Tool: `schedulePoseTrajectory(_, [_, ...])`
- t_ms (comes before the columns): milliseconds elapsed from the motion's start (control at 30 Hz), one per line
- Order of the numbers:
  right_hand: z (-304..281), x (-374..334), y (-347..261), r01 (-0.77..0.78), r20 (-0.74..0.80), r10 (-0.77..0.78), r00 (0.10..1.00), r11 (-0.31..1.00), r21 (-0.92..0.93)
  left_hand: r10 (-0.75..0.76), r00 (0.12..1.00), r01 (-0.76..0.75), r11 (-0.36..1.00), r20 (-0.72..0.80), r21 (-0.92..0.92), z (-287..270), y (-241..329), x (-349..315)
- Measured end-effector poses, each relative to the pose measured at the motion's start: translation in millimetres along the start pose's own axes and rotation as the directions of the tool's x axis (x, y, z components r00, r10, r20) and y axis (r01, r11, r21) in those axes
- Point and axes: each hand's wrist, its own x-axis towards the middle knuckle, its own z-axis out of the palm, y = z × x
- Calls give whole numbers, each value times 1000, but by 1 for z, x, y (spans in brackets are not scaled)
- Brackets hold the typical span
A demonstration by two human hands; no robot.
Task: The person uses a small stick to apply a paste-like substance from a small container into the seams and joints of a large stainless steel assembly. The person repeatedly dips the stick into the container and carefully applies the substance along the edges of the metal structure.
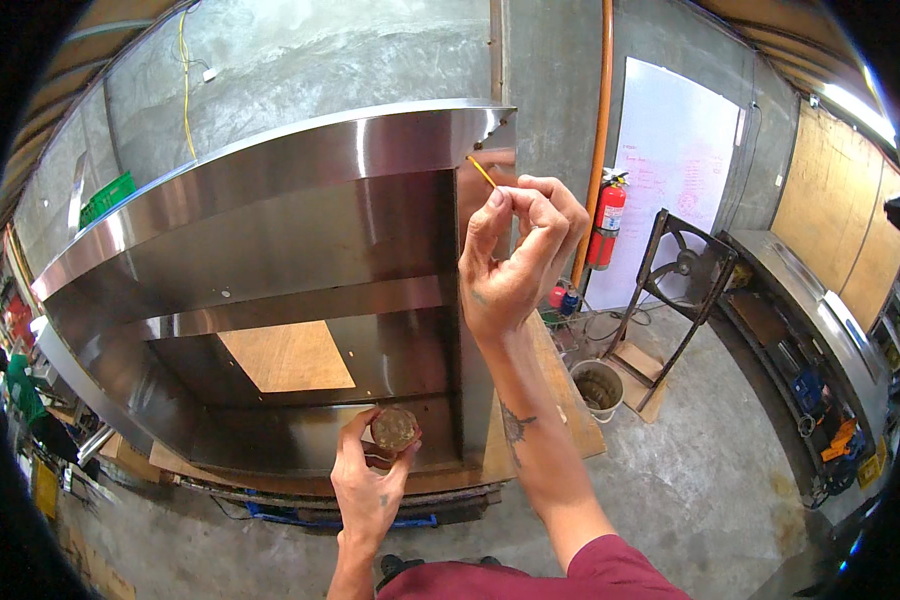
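Through the head view, my only one, I have the right hand (520,245) raised, its thumb and index finger closed in a pinch on a thin yellow stick (483,172), the other fingers folded in. The stick points up and left from the fingertips to the upper right corner of a big stainless-steel housing (300,235); I cannot tell whether its tip touches the metal. Lower and to the left of that hand, I see the left hand (368,487) partly open, thumb and fingers curled around a small round container (394,428); what it contains I can't make out. Beyond the left hand, wood (290,357) shows through an opening in the steel. Right of the right hand are a red fire extinguisher (606,215) and, lower, a pale bucket (602,411).
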Motion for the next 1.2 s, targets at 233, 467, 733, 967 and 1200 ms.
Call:
schedulePoseTrajectory(233, [0,0,0,20,9,-20,1000,1000,-15,1,1000,-2,1000,14,31,1,1,-2])
schedulePoseTrajectory(467, [0,3,0,23,14,-23,1000,999,-26,27,1000,-28,1000,3,8,5,-3,0])
schedulePoseTrajectory(733, [0,2,1,34,27,-33,999,999,-18,19,1000,-19,1000,10,17,3,-1,2])
schedulePoseTrajectory(967, [0,3,1,23,33,-22,999,1000,-20,52,999,-51,998,-6,22,4,-4,1])
schedulePoseTrajectory(1200, [-1,2,2,-18,34,16,999,999,44,19,1000,-19,1000,6,-6,4,-4,0])
